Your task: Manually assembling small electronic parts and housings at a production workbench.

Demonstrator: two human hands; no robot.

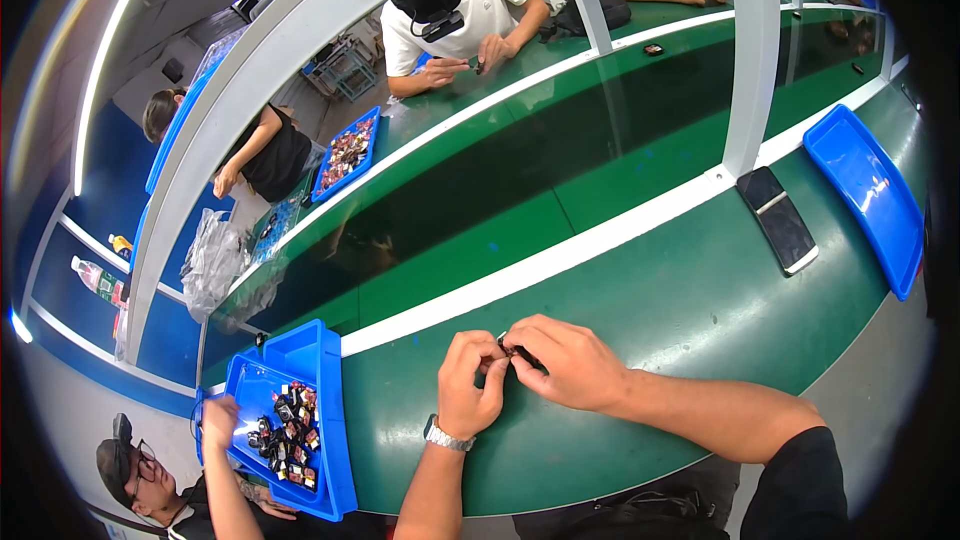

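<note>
My left hand [468, 386], with a metal watch [447, 436] on its wrist, and my right hand [568, 364] meet above the green worktop [620, 295]. Between their pinched fingertips is a small dark part [507, 348], mostly hidden by the fingers, so its kind does not show. Left of my hands, a blue tray [335, 440] holds many small black parts [290, 430] with copper-coloured and yellowish bits. A co-worker's hand [218, 422] is at that tray's left edge.
A dark phone-like device [777, 220] lies at the right, beside a blue tray [868, 195]. A white rail [540, 265] and a grey post [752, 70] border the conveyor belt [500, 200]. Across it, a person in white [460, 25] handles something small near another filled tray [347, 155].
</note>
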